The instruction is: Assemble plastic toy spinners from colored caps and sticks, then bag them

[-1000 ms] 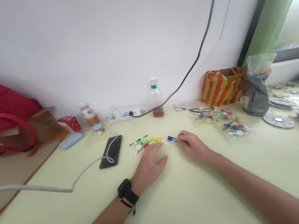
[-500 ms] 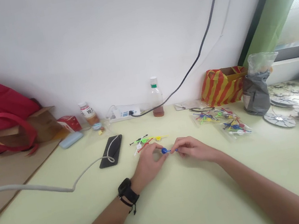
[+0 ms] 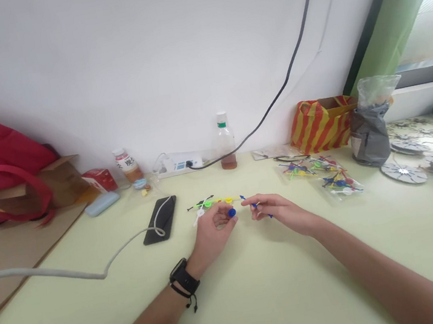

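Between the thumb and fingers of my left hand (image 3: 215, 233) is a small round blue plastic piece (image 3: 232, 213). Facing it, my right hand (image 3: 280, 211) pinches a blue plastic arrow pointer (image 3: 254, 206); one tip sticks out above the fingers and the other below. A small gap separates the two blue parts. Behind my left hand lie assembled plastic spinners: a green one (image 3: 208, 204), a yellow one (image 3: 229, 200) and a white one (image 3: 200, 214), partly covered by the hand.
A black phone (image 3: 160, 220) with a grey cable lies at left. Bagged colourful spinners (image 3: 342, 184) lie at right, near stacked round discs (image 3: 404, 173). Along the wall stand a bottle (image 3: 226, 143), a power strip (image 3: 178, 162) and a striped bag (image 3: 321, 124).
My hands have moved apart, and the blue arrow is now separate from the round blue piece. In my right hand the arrow has turned to a slanted, more upright position.
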`<act>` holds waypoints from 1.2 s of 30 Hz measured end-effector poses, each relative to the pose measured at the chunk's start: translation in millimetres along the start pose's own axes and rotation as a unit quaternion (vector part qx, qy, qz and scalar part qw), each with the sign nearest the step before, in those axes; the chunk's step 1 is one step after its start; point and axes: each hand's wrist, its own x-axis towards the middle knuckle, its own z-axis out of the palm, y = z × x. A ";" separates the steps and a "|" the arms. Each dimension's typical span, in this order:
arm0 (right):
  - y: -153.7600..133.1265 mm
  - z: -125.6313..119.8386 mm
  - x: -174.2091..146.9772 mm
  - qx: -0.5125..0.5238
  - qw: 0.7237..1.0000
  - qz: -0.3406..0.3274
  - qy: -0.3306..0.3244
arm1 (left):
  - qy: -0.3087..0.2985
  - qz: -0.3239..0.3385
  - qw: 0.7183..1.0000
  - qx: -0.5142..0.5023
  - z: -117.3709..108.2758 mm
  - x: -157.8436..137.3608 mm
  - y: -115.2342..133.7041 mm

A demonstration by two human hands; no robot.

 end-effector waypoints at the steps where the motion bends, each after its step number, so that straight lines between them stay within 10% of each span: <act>1: 0.8 -0.2 0.5 0.022 1.000 0.006 0.004 | 0.000 -0.002 1.000 0.000 0.0 0.2 -0.4; 16: 2.2 3.7 3.8 -0.063 0.993 -0.040 0.086 | -0.008 0.003 0.999 -0.034 -0.1 1.8 -0.8; 36: 10.5 23.6 7.6 0.148 0.984 -0.015 0.098 | -0.061 0.021 0.992 -0.113 5.0 -3.9 9.7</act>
